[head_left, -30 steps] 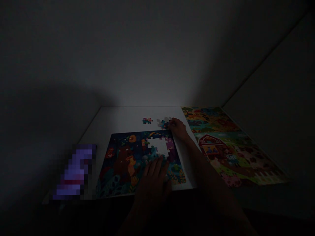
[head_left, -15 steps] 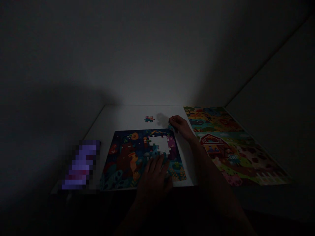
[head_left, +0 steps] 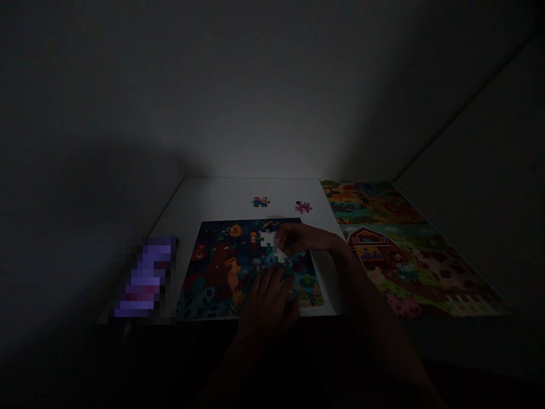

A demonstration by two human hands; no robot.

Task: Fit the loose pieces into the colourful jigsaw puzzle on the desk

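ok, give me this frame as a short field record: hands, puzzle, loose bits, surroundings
left hand: flat on dark puzzle, near edge
right hand: over the puzzle's white gap, grip unclear
loose pieces: one and another on table behind puzzle
farm puzzle: right of table
lighting: very dim

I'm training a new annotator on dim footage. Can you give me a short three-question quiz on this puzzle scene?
1. True or false: the left hand rests flat on the dark puzzle.
2. How many loose pieces lie on the white table beyond the dark puzzle?
A) one B) two C) four
3. Fill in: the right hand is over the puzzle's white ____.

Key:
1. True.
2. B: a blue piece and a purple piece.
3. Gap, the unfilled patch. Whether its grip holds a piece is too dark to tell.
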